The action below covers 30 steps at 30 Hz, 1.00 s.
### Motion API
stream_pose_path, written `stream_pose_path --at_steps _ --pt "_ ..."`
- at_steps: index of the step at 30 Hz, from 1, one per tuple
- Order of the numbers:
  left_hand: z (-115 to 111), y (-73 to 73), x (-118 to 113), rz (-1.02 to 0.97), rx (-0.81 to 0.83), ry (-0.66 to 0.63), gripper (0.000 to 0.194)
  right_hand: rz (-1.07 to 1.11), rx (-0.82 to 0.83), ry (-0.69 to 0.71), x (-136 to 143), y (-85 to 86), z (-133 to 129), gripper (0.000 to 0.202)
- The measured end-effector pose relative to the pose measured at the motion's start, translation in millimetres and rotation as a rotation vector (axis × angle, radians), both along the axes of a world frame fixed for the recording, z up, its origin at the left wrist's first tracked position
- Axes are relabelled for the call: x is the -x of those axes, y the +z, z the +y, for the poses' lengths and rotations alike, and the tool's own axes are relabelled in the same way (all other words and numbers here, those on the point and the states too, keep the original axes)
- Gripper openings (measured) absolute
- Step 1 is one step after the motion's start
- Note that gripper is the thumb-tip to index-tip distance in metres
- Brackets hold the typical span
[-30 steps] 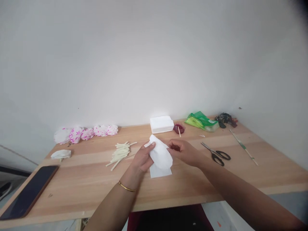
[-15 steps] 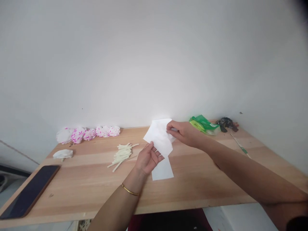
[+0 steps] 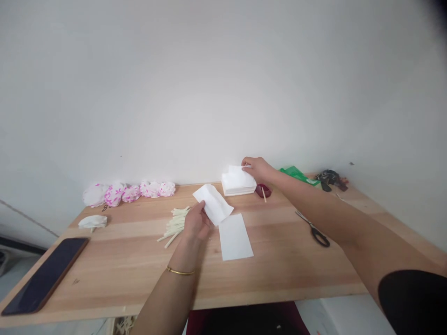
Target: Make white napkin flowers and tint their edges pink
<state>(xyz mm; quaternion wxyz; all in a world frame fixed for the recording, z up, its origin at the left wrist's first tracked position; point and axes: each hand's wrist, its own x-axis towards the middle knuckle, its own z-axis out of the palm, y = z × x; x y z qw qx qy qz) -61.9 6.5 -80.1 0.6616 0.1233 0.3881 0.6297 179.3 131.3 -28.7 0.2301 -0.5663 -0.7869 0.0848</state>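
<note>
My left hand [image 3: 198,222] is closed on a white paper tissue [image 3: 213,204], held tilted over the table with the thumb on top. Farther back, my right hand [image 3: 254,168] pinches the edge of a top tissue [image 3: 237,172] at the stack of white tissues [image 3: 239,187] by the wall. Flat on the wood, just right of my left hand, lies a white rectangular sheet [image 3: 236,238]. Pale cream sticks [image 3: 175,224] lie in a loose pile to the left, partly covered by my left hand.
Beside the stack sits a dark red dish [image 3: 264,190] with a small stick. Scissors [image 3: 318,235] lie under my right forearm. Green packaging [image 3: 296,174] and a dark bundle [image 3: 330,179] are back right. Pink-white paper puffs [image 3: 131,194], a white tissue piece [image 3: 92,222] and a phone [image 3: 45,274] are left.
My left hand has drawn back leftward with its tissue. My right hand has left that tissue and reached back to the stack, uncovering the stack, the dish and the scissors.
</note>
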Motion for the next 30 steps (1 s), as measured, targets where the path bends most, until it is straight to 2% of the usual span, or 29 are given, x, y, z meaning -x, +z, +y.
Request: stream_pose_path --at_steps 5,10,14,18,19,21,24,27,30 --pt "-4.4 2.2 -2.6 0.023 0.000 -0.042 0.015 -0.094 -0.061 -0.053 -14.9 3.9 1.4 0.026" --pt "-6.9 7.0 -3.3 0.029 -0.014 -0.077 0.019 -0.133 -0.055 -0.169 -51.5 9.7 -30.3 0.024" --pt "-6.7 5.4 -4.3 0.040 -0.008 -0.083 0.018 -0.126 0.059 -0.212 -75.2 -9.9 -62.5 0.033" --pt "-5.8 -0.9 -8.4 0.018 0.012 -0.129 0.018 -0.113 0.079 -0.246 -68.9 -40.3 -76.8 0.077" --pt "-5.7 -2.4 -9.6 0.016 0.021 -0.139 0.017 -0.111 0.073 -0.262 -63.8 -47.1 -77.3 0.083" --pt "-5.7 -4.7 -11.3 0.020 0.033 -0.149 0.017 -0.108 0.059 -0.308 -53.2 -58.1 -76.1 0.081" --pt "-6.2 -5.4 -11.7 0.031 0.030 -0.144 0.016 -0.096 0.040 -0.368 -42.9 -67.6 -72.6 0.068" --pt "-7.2 -4.0 -10.4 0.034 0.024 -0.151 0.018 -0.079 0.036 -0.378 -42.9 -71.4 -69.6 0.057" --pt "-9.0 -2.2 -9.4 0.031 0.008 -0.175 0.021 -0.069 0.024 -0.373 -49.3 -71.9 -66.7 0.056"
